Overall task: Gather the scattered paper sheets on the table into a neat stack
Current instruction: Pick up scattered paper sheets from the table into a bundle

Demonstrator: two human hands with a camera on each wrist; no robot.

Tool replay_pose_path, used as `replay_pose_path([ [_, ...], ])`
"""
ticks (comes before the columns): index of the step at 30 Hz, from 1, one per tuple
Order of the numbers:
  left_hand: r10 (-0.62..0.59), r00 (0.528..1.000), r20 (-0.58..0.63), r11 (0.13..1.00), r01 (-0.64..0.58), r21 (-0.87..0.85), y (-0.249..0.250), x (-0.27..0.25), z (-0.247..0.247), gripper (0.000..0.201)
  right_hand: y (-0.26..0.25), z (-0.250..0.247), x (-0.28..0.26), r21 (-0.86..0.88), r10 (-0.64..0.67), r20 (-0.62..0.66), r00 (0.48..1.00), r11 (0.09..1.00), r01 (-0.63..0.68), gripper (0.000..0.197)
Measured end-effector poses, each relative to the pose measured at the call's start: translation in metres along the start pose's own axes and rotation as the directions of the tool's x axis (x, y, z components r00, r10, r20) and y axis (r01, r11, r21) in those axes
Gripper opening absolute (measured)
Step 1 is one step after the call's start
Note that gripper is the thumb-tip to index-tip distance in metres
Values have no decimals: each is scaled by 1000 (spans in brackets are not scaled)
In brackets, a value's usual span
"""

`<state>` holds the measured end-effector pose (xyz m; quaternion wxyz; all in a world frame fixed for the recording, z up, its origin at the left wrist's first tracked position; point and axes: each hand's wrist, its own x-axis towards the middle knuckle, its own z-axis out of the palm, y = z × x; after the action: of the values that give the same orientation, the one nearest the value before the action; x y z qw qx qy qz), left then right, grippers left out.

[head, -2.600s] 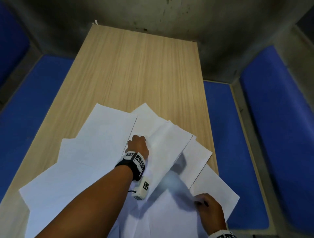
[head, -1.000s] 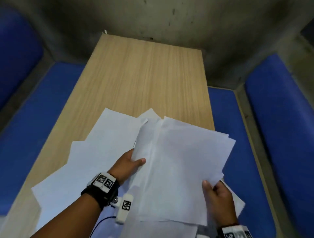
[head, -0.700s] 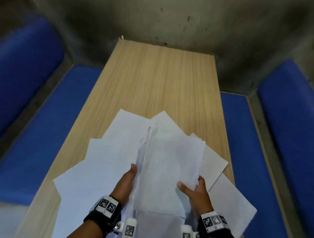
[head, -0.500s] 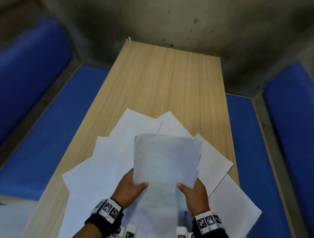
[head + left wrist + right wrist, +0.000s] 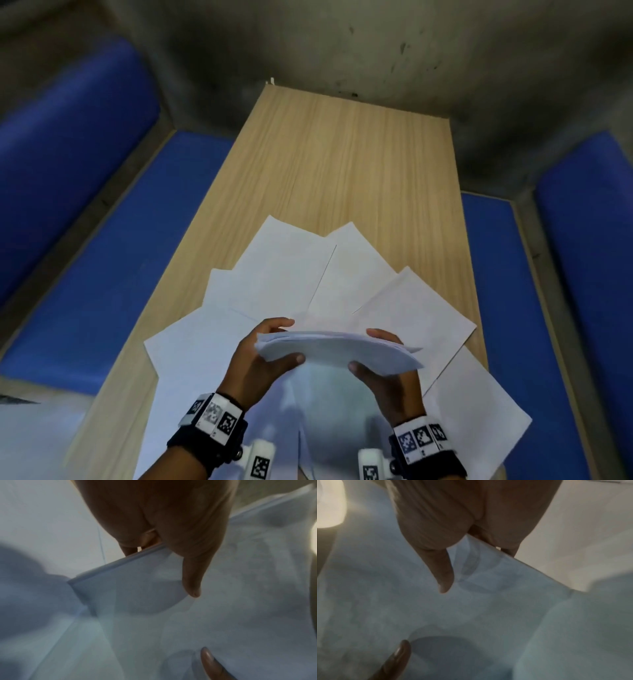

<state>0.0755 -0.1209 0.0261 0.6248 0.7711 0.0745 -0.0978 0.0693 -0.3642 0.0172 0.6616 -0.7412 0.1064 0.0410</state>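
A small bundle of white sheets (image 5: 337, 349) stands nearly upright on its lower edge, held between both hands above the table. My left hand (image 5: 265, 353) grips its left side, thumb in front and fingers behind. My right hand (image 5: 380, 359) grips its right side the same way. Several loose white sheets (image 5: 284, 274) lie fanned out on the wooden table (image 5: 342, 164) under and beyond the hands. In the left wrist view the bundle (image 5: 130, 582) shows its aligned edge under my thumb. In the right wrist view the bundle (image 5: 488, 595) fills the frame.
Blue cushioned benches (image 5: 102, 240) run along both sides of the table, the right one (image 5: 582, 240) close to the table edge. A grey concrete wall (image 5: 376, 44) closes the far end. One sheet (image 5: 479, 421) overhangs the table's right edge.
Both hands picked up sheets from the middle of the fan, brought them together in front of me, and tipped the bundle from facing me to standing on its edge.
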Motion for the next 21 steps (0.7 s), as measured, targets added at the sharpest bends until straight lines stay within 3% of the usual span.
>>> replay_pose_path([
  [3, -50, 998, -28, 999, 50, -22, -6, 1, -2, 31, 9, 8, -5, -26, 13, -31, 999, 1000, -14, 34],
  [5, -59, 998, -35, 998, 58, -41, 1, -1, -4, 23, 3, 13, -10, -28, 8, -50, 999, 1000, -10, 33],
  [9, 34, 998, -49, 999, -35, -30, 19, -14, -6, 47, -13, 21, -27, -32, -74, -103, 992, 997, 71, 39],
  [11, 19, 998, -55, 999, -20, -31, 9, -19, -4, 32, -3, 22, -33, -23, -41, -105, 994, 999, 39, 40],
  [14, -94, 995, -18, 995, 94, 12, -20, -21, -1, 4, 30, 26, -37, 7, 130, -133, 983, 992, -130, 32],
  [17, -142, 989, -32, 988, 144, 61, -39, -23, 5, 18, 47, 27, -37, -49, 217, -142, 966, 973, -226, 40],
  [21, -56, 992, -114, 986, 73, 148, -31, -21, -3, 20, 39, 12, -21, -179, 240, -48, 970, 953, -244, 37],
])
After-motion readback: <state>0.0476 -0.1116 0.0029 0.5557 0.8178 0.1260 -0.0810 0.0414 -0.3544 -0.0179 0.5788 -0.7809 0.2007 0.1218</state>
